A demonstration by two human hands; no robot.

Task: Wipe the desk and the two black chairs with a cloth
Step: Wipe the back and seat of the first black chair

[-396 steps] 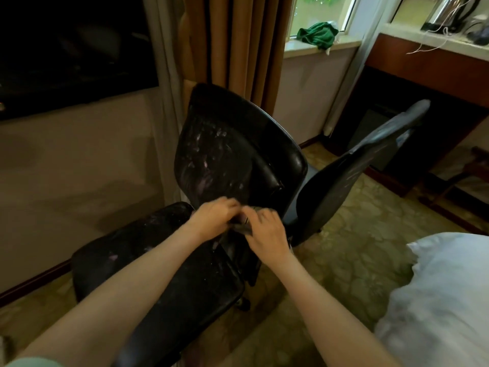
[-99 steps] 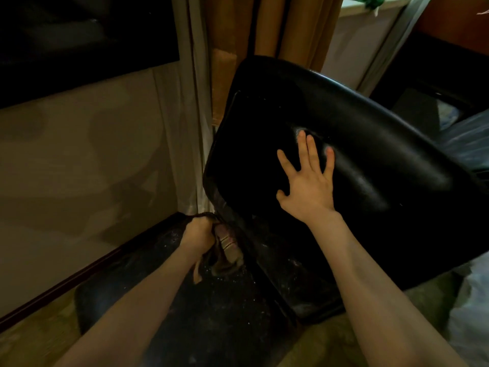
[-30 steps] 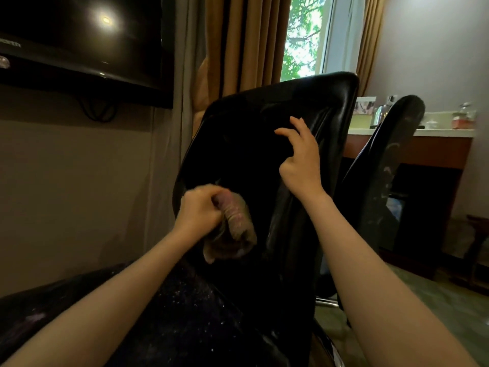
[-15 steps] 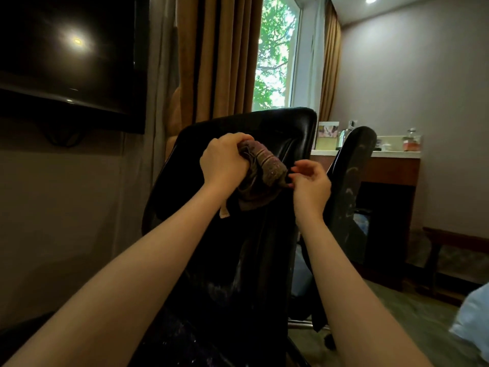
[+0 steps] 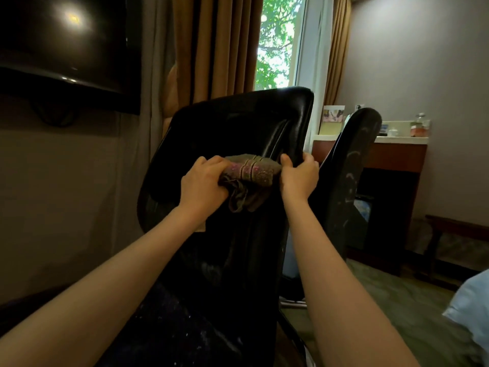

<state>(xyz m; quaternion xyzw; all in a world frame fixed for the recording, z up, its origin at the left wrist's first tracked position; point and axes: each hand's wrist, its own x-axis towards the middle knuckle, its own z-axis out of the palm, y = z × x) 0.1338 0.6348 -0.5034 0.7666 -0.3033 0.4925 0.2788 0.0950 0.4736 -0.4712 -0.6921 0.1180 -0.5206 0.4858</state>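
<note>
A black chair [image 5: 232, 128] stands right in front of me, its backrest filling the middle of the view and its speckled seat low in the frame. My left hand [image 5: 202, 182] grips a bunched brown-grey cloth [image 5: 250, 178] and holds it against the backrest. My right hand [image 5: 300, 176] grips the backrest's right edge, thumb on the front, just right of the cloth. A second black chair [image 5: 352, 165] stands behind to the right, dusty on its backrest. The desk [image 5: 391, 154] with a pale top stands at the back right.
A dark television [image 5: 66, 43] hangs on the left wall. Brown curtains [image 5: 217, 49] and a window [image 5: 277, 41] are behind the chair. Bottles and a card stand on the desk. A white pillow [image 5: 471, 313] lies at the lower right, a low bench [image 5: 455, 229] beyond.
My left hand has brought the cloth down from the backrest's top to its middle. My right hand has moved from the cloth's end to grip the backrest's right edge.
</note>
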